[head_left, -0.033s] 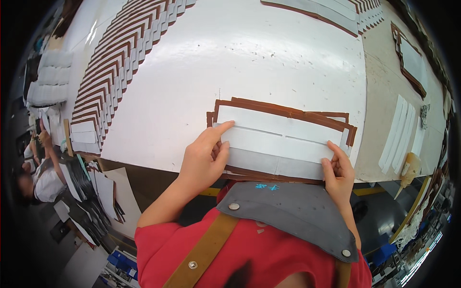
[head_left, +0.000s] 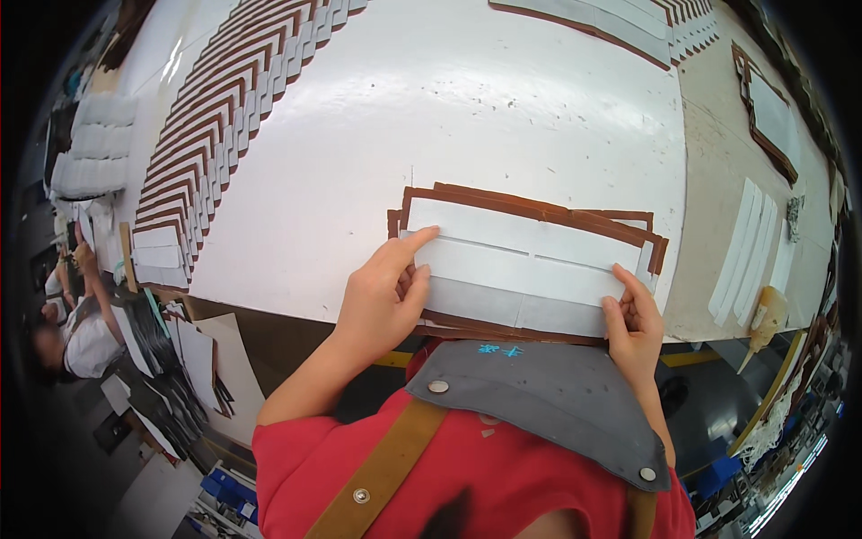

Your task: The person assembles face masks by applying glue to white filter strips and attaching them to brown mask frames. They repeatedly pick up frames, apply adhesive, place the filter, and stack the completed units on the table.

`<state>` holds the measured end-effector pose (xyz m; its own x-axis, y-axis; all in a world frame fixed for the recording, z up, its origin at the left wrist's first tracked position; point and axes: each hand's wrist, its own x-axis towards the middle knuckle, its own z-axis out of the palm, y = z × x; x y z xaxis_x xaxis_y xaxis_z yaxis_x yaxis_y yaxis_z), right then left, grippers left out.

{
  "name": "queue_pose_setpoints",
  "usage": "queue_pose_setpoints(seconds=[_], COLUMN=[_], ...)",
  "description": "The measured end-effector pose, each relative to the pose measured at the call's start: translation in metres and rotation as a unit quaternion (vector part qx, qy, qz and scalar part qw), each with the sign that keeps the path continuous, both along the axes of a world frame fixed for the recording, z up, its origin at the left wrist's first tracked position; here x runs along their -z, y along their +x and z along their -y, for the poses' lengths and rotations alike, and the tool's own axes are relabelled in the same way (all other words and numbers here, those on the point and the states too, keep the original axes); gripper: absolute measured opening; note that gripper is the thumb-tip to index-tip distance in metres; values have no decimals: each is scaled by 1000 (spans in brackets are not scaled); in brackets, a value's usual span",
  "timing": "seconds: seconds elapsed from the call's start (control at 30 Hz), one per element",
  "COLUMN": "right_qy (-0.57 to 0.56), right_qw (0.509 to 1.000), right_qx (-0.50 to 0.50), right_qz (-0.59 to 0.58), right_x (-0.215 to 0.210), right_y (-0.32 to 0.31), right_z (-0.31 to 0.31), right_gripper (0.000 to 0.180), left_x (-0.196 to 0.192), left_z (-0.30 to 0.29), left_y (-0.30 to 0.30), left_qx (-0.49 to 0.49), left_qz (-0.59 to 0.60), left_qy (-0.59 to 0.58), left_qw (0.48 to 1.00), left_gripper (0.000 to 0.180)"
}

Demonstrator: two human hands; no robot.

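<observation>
A flat, oblong brown-edged panel (head_left: 503, 260), faced with white strips and a grey lower strip, lies at the table's near edge. Two narrow slits run along it, and a faint crease crosses the grey strip. Under it, more brown-edged pieces (head_left: 620, 216) stick out unevenly. My left hand (head_left: 386, 292) holds its left end, forefinger stretched over the white face and thumb at the side. At the right end, my right hand (head_left: 636, 323) has thumb and forefinger on the edge, its other fingers curled. What lies beneath either hand is hidden.
Overlapping brown-and-white pieces (head_left: 215, 126) run in a long row at left. More panels (head_left: 593, 27) lie at the far side. White strips (head_left: 743, 251) and a pointed glue bottle (head_left: 766, 322) are at right. Another person (head_left: 90, 332) works at far left.
</observation>
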<state>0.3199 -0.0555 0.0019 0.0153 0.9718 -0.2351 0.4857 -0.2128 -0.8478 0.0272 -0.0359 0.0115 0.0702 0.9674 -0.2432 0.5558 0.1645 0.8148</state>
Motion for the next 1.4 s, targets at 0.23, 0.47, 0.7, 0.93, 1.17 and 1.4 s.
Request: queue_pose_setpoints(seconds=[0.23, 0.47, 0.7, 0.93, 1.17, 1.4], right_qy=[26, 64, 76, 208, 269, 182], right_qw=[998, 996, 989, 946, 934, 962], right_qx=[-15, -37, -52, -82, -167, -187], right_qz=[46, 48, 111, 234, 164, 81], right_x=[-9, -6, -11, -14, -4, 8], right_y=[-4, -2, -6, 3, -46, -50], right_z=[-6, -6, -8, -31, -66, -82], right_gripper=[36, 40, 37, 22, 17, 13], left_x=[0, 2, 3, 0, 15, 23], left_z=[-4, -2, 1, -15, -21, -20], left_y=[1, 3, 4, 6, 52, 55], left_qx=[22, 21, 26, 114, 250, 260], left_qz=[-49, -67, -83, -186, -121, -142], left_qy=[5, 21, 43, 186, 278, 300], left_qw=[999, 997, 995, 958, 920, 907], left_gripper=[39, 41, 40, 30, 24, 30])
